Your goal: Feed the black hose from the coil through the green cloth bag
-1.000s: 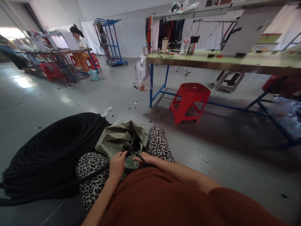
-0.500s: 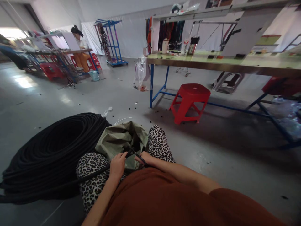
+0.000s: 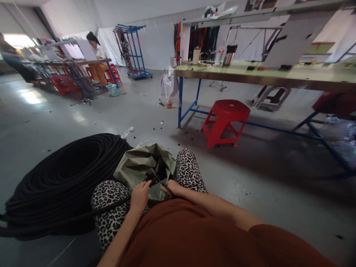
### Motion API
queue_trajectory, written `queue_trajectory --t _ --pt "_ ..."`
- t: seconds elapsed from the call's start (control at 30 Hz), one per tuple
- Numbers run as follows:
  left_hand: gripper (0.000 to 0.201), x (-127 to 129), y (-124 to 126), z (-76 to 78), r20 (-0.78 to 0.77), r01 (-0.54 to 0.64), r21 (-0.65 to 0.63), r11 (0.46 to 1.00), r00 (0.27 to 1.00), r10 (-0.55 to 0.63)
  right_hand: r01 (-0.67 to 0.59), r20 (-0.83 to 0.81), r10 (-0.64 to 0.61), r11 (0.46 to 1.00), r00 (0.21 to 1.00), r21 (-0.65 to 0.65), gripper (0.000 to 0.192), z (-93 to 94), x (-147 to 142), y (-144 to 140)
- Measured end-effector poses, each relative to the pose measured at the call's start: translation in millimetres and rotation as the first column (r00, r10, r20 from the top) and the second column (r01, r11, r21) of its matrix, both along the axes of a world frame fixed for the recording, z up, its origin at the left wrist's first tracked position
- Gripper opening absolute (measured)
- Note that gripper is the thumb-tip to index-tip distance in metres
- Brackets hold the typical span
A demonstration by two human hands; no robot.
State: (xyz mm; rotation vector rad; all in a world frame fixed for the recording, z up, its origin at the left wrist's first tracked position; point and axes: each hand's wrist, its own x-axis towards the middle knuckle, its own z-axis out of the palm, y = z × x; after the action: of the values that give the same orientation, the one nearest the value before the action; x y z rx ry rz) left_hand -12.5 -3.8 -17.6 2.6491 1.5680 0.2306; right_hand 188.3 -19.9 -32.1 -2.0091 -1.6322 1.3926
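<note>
I sit on the floor with knees in leopard-print trousers. My left hand (image 3: 139, 197) grips a black tube (image 3: 108, 208) that runs left across my knee to a big coil of black tubing (image 3: 61, 178). My right hand (image 3: 170, 186) is closed on a thin black tool (image 3: 164, 184) whose tip meets the tube's end over an olive green bag (image 3: 140, 165) lying open between my knees. What sits inside the bag is hidden.
A red plastic stool (image 3: 226, 120) stands beside a long green-topped workbench (image 3: 250, 74) with blue legs. A plastic bag (image 3: 168, 85) hangs at its corner. Far left, a seated person (image 3: 96, 55) works at another bench. Small black scraps dot the grey floor.
The view has shifted slightly. My hands stay on the tube and tool over the bag with almost no movement.
</note>
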Motion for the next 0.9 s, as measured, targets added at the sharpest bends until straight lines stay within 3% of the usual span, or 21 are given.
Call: queue_trajectory --t 0.33,0.6,0.9 --pt "0.039 0.9 0.8 -4.5 -0.004 -0.041 -0.026 0.999 0.999 0.041 -0.034 0.066 0.03 0.998 0.997 0.057 0.027 -1.1 -2.6 0.9" --pt "0.035 1.8 -3.1 8.1 -0.069 -0.113 -0.063 0.992 0.992 0.109 0.005 0.103 -0.005 1.0 0.995 0.001 0.031 -5.3 -3.9 5.8" --pt "0.035 2.0 0.3 12.7 -0.157 -0.129 -0.105 0.986 0.981 0.112 0.068 0.005 -0.068 0.996 0.998 -0.055 0.018 -9.0 -4.1 9.4"
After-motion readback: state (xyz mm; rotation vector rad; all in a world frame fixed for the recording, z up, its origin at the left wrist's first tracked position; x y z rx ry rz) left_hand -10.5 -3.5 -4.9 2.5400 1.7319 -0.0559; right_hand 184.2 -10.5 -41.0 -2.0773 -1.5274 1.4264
